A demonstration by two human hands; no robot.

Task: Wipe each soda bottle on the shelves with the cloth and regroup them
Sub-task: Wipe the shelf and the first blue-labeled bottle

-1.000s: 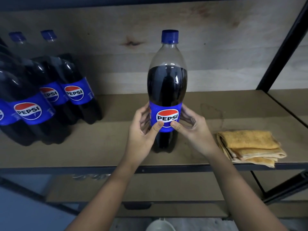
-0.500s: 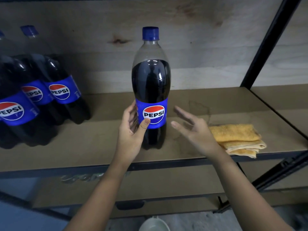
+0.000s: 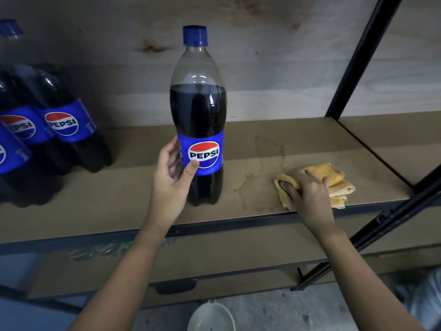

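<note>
A tall Pepsi bottle (image 3: pixel 198 111) with a blue cap and blue label stands upright in the middle of the wooden shelf (image 3: pixel 119 194). My left hand (image 3: pixel 170 177) grips it at the label, thumb across the front. To its right a folded yellow cloth (image 3: pixel 334 177) lies near the shelf's front edge. My right hand (image 3: pixel 307 189) is on the cloth's left part, fingers curled over its edge. More Pepsi bottles (image 3: pixel 64 120) stand grouped at the far left.
A black metal upright (image 3: pixel 362 56) and a slanted black bar (image 3: pixel 393 218) frame the right side. A lower shelf (image 3: pixel 238 256) runs beneath. A pale round bowl-like object (image 3: pixel 211 316) sits on the floor below. A stain marks the shelf between bottle and cloth.
My right hand left the bottle, swung right and came down on the yellow cloth. My left hand kept its hold on the bottle.
</note>
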